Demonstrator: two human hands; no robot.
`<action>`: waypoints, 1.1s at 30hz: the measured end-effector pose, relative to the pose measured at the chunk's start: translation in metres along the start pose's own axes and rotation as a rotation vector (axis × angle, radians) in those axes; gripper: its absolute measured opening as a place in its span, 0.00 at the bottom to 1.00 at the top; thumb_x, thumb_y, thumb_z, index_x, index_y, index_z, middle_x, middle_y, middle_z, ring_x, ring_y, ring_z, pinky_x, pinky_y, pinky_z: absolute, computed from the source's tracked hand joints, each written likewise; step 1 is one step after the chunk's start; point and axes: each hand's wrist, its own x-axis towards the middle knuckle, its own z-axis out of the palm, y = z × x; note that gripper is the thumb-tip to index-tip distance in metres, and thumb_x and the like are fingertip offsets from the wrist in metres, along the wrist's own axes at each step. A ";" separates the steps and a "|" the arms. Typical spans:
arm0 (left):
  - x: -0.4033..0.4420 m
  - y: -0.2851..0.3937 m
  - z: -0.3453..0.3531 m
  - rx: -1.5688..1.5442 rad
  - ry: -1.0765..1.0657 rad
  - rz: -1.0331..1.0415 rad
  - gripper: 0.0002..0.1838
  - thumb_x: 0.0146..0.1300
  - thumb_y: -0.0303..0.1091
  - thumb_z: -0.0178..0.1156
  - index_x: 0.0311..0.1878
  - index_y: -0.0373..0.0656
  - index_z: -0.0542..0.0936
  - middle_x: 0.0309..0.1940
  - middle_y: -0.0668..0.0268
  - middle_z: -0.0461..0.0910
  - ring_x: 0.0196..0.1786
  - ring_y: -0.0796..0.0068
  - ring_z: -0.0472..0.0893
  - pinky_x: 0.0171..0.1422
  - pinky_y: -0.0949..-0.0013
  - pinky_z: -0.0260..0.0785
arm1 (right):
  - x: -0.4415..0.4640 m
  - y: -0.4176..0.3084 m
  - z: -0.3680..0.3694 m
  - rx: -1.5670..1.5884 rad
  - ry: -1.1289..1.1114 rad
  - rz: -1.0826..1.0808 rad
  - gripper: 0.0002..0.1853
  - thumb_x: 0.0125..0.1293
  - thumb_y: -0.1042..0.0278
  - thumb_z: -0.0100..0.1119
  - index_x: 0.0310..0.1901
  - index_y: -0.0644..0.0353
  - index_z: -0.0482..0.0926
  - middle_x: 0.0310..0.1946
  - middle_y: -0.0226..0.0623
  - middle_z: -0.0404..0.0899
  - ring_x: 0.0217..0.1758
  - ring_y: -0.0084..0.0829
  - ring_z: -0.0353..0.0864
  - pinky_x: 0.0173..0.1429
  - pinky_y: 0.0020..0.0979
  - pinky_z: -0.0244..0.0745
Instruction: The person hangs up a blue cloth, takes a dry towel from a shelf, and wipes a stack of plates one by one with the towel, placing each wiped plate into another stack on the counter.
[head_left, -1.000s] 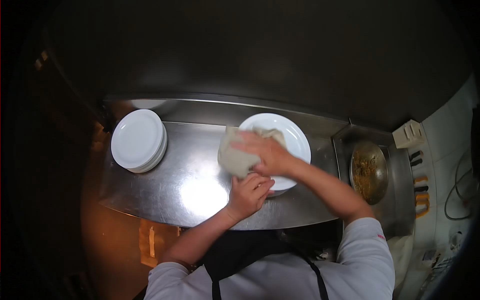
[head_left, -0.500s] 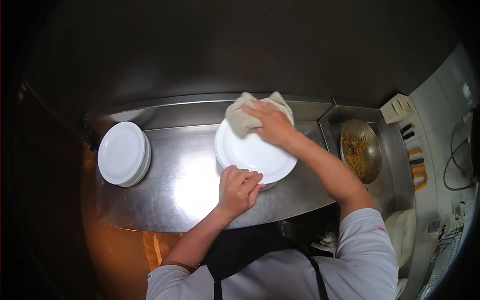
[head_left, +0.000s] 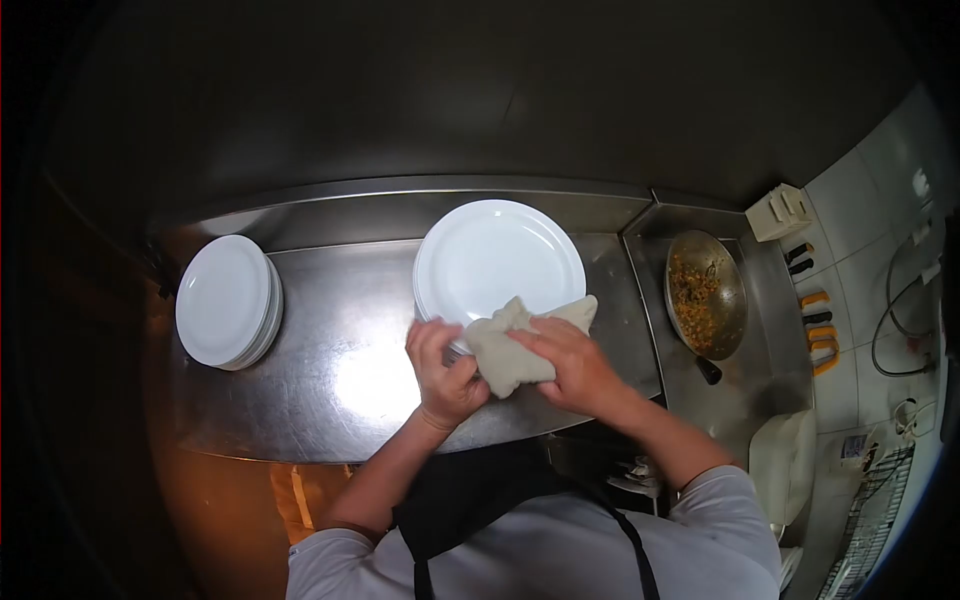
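Note:
A stack of round white plates (head_left: 490, 255) sits in the middle of the steel counter. My right hand (head_left: 575, 365) grips a crumpled off-white cloth (head_left: 515, 360) over the near edge of the top plate. Just left of the cloth, my left hand (head_left: 447, 375) is by the plates' near-left rim, fingers curved and apart from the thumb. Its fingertips are slightly blurred, and I see nothing held in it. The cloth hides the near rim of the stack.
Another stack of white plates (head_left: 225, 300) is on the left of the steel counter (head_left: 340, 290). At right, a pan (head_left: 735, 310) of chopped food stands in a recessed steel section. Black- and yellow-handled tools (head_left: 820, 335) and a beige holder (head_left: 778, 214) line the tiled wall.
My right hand has brought the cloth from the far edge of the top plate to its near edge. My left hand has shifted slightly left and its fingers have spread from the rim.

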 end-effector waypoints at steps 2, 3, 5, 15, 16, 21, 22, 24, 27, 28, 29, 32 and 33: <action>-0.001 0.001 -0.002 0.042 -0.062 -0.077 0.15 0.47 0.36 0.77 0.28 0.43 0.79 0.68 0.35 0.60 0.71 0.26 0.60 0.74 0.40 0.56 | 0.011 0.016 -0.011 -0.109 -0.022 0.038 0.36 0.47 0.73 0.70 0.64 0.56 0.77 0.58 0.54 0.78 0.63 0.52 0.76 0.70 0.45 0.69; -0.002 -0.001 0.001 -0.026 -0.064 -0.112 0.16 0.48 0.38 0.77 0.28 0.42 0.78 0.70 0.31 0.57 0.72 0.25 0.58 0.75 0.40 0.55 | 0.019 0.037 -0.011 -0.210 -0.011 0.070 0.36 0.49 0.72 0.70 0.65 0.57 0.76 0.60 0.55 0.76 0.65 0.53 0.74 0.72 0.46 0.67; -0.003 -0.003 0.005 -0.154 -0.064 -0.190 0.18 0.51 0.41 0.78 0.26 0.40 0.78 0.72 0.25 0.51 0.74 0.23 0.55 0.76 0.39 0.51 | 0.046 0.066 -0.011 -0.342 0.001 0.099 0.37 0.53 0.69 0.70 0.68 0.59 0.71 0.65 0.57 0.71 0.70 0.54 0.69 0.74 0.49 0.63; -0.004 0.001 0.009 -0.326 -0.107 -0.509 0.73 0.49 0.43 0.80 0.77 0.34 0.28 0.76 0.34 0.44 0.78 0.43 0.54 0.80 0.53 0.49 | 0.132 0.044 0.037 -0.148 -0.022 -0.118 0.43 0.64 0.48 0.62 0.76 0.59 0.59 0.74 0.64 0.54 0.79 0.59 0.53 0.81 0.48 0.46; -0.001 0.004 0.007 -0.313 -0.139 -0.531 0.76 0.48 0.43 0.81 0.77 0.35 0.24 0.76 0.36 0.47 0.78 0.45 0.55 0.80 0.54 0.49 | 0.132 0.033 0.038 -0.091 -0.052 -0.165 0.43 0.64 0.48 0.62 0.76 0.59 0.59 0.74 0.64 0.56 0.78 0.59 0.54 0.81 0.48 0.47; -0.008 0.007 0.010 -0.491 -0.006 -0.652 0.78 0.43 0.37 0.83 0.78 0.42 0.24 0.77 0.39 0.48 0.81 0.48 0.48 0.82 0.54 0.42 | 0.090 0.000 0.042 0.098 -0.081 -0.268 0.41 0.62 0.48 0.64 0.74 0.54 0.64 0.68 0.65 0.65 0.73 0.60 0.63 0.77 0.49 0.56; -0.012 0.004 0.014 -0.490 0.030 -0.614 0.79 0.42 0.38 0.83 0.78 0.44 0.24 0.77 0.39 0.46 0.81 0.47 0.47 0.82 0.53 0.42 | 0.077 -0.008 0.033 0.096 -0.102 -0.241 0.41 0.61 0.50 0.66 0.74 0.54 0.65 0.67 0.65 0.67 0.72 0.59 0.65 0.76 0.49 0.58; -0.020 -0.005 0.022 -0.486 0.102 -0.541 0.81 0.40 0.38 0.84 0.78 0.48 0.22 0.79 0.38 0.42 0.82 0.46 0.45 0.83 0.50 0.41 | 0.050 -0.014 0.020 0.074 -0.131 -0.198 0.41 0.59 0.53 0.68 0.73 0.54 0.66 0.66 0.63 0.69 0.71 0.58 0.68 0.75 0.49 0.62; -0.024 -0.018 0.024 -0.411 0.059 -0.500 0.81 0.41 0.43 0.83 0.77 0.41 0.22 0.78 0.34 0.35 0.82 0.41 0.40 0.83 0.47 0.36 | 0.015 0.004 -0.003 -0.024 -0.130 -0.154 0.41 0.55 0.59 0.71 0.72 0.53 0.68 0.65 0.58 0.72 0.69 0.55 0.71 0.72 0.48 0.67; -0.013 -0.013 0.013 -0.312 -0.065 -0.468 0.78 0.46 0.44 0.81 0.77 0.39 0.21 0.79 0.34 0.33 0.82 0.43 0.41 0.83 0.49 0.36 | 0.005 0.016 -0.007 -0.078 -0.115 -0.140 0.42 0.54 0.59 0.72 0.72 0.54 0.68 0.65 0.57 0.72 0.69 0.54 0.72 0.72 0.47 0.67; -0.008 -0.019 0.007 -0.373 -0.075 -0.465 0.76 0.48 0.44 0.79 0.77 0.38 0.22 0.79 0.34 0.33 0.82 0.43 0.42 0.83 0.50 0.37 | -0.003 0.028 -0.010 -0.131 -0.098 -0.127 0.42 0.53 0.60 0.73 0.72 0.54 0.68 0.66 0.56 0.72 0.69 0.52 0.72 0.72 0.46 0.67; 0.023 -0.029 -0.002 -0.628 -0.064 -0.530 0.65 0.58 0.45 0.70 0.78 0.34 0.27 0.79 0.37 0.36 0.82 0.46 0.46 0.82 0.54 0.44 | 0.002 0.076 -0.011 -0.268 0.086 0.027 0.41 0.55 0.65 0.71 0.72 0.56 0.67 0.65 0.54 0.73 0.67 0.53 0.74 0.71 0.43 0.69; 0.032 -0.043 0.007 -0.671 -0.036 -0.657 0.57 0.62 0.46 0.66 0.79 0.31 0.38 0.79 0.38 0.45 0.81 0.49 0.51 0.81 0.56 0.47 | 0.010 0.087 -0.007 -0.145 0.150 0.148 0.41 0.55 0.66 0.71 0.72 0.56 0.67 0.64 0.54 0.74 0.67 0.52 0.75 0.71 0.42 0.69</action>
